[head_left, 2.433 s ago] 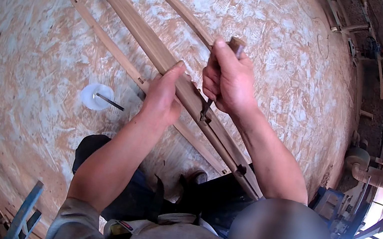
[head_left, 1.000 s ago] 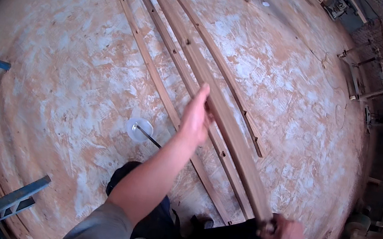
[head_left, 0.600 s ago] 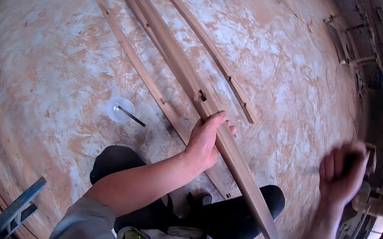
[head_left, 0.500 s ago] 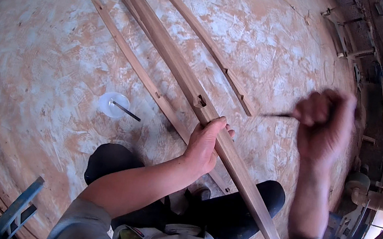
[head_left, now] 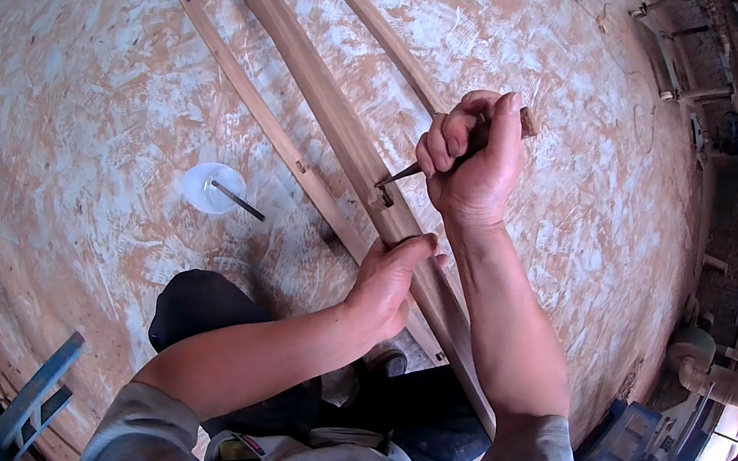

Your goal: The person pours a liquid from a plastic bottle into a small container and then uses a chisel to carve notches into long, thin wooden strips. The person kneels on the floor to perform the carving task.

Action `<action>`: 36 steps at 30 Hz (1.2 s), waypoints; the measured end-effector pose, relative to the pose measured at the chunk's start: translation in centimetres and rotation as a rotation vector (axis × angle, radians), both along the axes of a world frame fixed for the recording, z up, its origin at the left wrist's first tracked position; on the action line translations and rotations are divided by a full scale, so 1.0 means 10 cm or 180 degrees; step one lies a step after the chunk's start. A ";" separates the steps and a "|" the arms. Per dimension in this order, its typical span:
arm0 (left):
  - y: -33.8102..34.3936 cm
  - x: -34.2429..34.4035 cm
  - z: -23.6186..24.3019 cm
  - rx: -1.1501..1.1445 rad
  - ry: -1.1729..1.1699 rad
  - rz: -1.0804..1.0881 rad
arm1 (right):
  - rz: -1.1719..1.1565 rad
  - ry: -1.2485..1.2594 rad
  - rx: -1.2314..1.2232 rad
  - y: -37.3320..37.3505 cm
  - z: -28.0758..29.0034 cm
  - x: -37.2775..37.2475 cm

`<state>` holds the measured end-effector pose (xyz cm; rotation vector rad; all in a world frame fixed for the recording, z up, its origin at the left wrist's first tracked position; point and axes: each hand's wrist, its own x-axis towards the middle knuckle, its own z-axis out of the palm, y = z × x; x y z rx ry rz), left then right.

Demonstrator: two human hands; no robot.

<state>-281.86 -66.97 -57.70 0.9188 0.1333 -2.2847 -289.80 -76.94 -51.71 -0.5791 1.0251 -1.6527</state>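
A long squared wooden beam [head_left: 338, 123] runs diagonally from the far left toward my right knee. My left hand [head_left: 385, 282] is closed around it just below a notched hole [head_left: 385, 199] cut in its upper face. Above that, my right hand [head_left: 477, 166] grips a chisel [head_left: 406, 172] in a fist, the thumb along the handle near its butt. The thin dark blade slants down to the left, and its tip meets the beam at the hole's far edge.
Thinner wooden strips lie on the stained floor, one left [head_left: 238, 77] of the beam and one right [head_left: 375, 21]. A whitish round dish [head_left: 198, 186] with a dark stick sits to the left. Blue metal legs [head_left: 40, 390] stand lower left; machinery [head_left: 635, 451] lines the right.
My right hand has swung left and inward from the right side, bringing the chisel tip to the hole in the beam. The left hand keeps its hold on the beam.
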 end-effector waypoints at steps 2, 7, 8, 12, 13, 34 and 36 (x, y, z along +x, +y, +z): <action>-0.01 0.01 0.00 -0.0063 0.0056 0.0008 | -0.0036 -0.0097 0.0028 -0.01 -0.04 0.00; -0.03 0.00 0.06 -0.0096 0.0011 0.0108 | -0.0091 -0.0230 -0.0077 0.00 -0.09 -0.04; -0.04 0.00 0.12 -0.0023 -0.0097 0.0094 | -0.0156 -0.0217 -0.0058 0.01 -0.09 -0.04; 0.00 0.01 -0.04 -0.0176 0.0116 0.0000 | 0.0079 -0.0102 0.0086 -0.01 -0.12 -0.01; 0.00 0.01 -0.05 -0.0143 0.0112 -0.0008 | 0.0190 -0.0025 0.0149 -0.05 -0.09 0.00; 0.06 -0.04 -0.01 -0.0381 -0.0301 -0.0043 | 0.0200 0.1205 0.0403 -0.06 0.20 0.09; 0.05 -0.02 -0.02 -0.0368 -0.0280 -0.0167 | 0.0129 0.1041 0.0230 -0.02 0.14 0.08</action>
